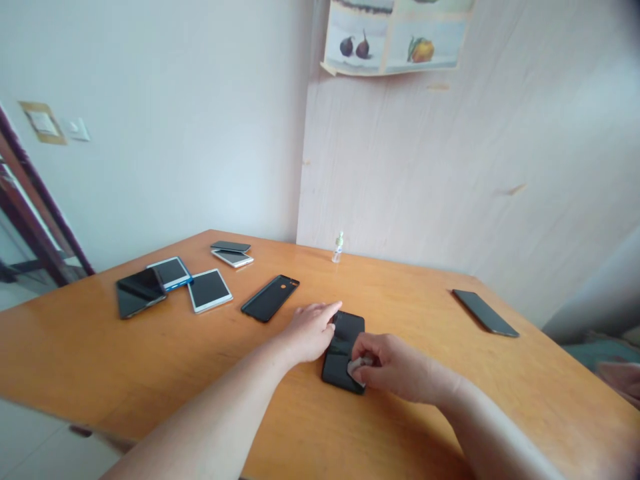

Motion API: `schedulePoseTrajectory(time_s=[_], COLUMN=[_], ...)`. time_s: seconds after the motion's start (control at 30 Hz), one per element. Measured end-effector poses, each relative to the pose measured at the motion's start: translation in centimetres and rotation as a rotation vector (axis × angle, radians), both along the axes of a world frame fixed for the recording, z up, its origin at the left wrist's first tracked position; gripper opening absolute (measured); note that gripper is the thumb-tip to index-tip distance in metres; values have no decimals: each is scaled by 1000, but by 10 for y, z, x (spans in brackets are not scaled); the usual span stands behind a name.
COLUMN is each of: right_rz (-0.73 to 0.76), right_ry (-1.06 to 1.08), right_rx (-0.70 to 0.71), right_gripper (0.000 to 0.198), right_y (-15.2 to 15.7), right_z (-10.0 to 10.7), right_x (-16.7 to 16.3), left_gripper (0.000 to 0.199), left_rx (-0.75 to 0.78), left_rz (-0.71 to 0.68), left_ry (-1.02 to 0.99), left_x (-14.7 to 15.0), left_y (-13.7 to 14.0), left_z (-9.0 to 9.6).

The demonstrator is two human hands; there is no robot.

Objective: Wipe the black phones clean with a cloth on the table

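A black smartphone (344,340) lies flat on the wooden table (400,440) in front of me. My left hand (314,331) rests against its upper left side, index finger stretched out along the top edge and thumb touching the phone. Pinched in the closed fingers of my right hand (395,367) is a crumpled white wipe (358,364), pressed on the lower right of the phone's surface. Part of the wipe is hidden by those fingers. Beyond my left hand lies an empty black phone case (271,297).
Several devices lie at the left: a dark tablet (141,292), a blue-edged tablet (171,272), a white tablet (210,291) and stacked phones (233,256). A small spray bottle (338,249) stands at the back. Another phone (484,312) and another person's hand (620,380) are at the right.
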State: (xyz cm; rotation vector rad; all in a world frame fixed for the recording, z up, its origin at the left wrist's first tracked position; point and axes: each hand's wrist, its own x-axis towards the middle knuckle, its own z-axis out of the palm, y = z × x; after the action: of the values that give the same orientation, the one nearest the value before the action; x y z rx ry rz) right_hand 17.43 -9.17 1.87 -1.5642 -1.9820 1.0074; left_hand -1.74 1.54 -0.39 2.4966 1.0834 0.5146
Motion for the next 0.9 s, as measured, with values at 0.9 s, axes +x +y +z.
schedulePoseTrajectory(time_s=[0.9], right_rz=[-101], right_ry=[-444], right_rx=[428], right_gripper=[28], right_y=[18], right_z=[-9], right_x=[11], left_gripper=[46], left_rx=[-156], left_rz=[30], left_ry=[-208], left_x=[7], left_y=[12], left_z=[-8])
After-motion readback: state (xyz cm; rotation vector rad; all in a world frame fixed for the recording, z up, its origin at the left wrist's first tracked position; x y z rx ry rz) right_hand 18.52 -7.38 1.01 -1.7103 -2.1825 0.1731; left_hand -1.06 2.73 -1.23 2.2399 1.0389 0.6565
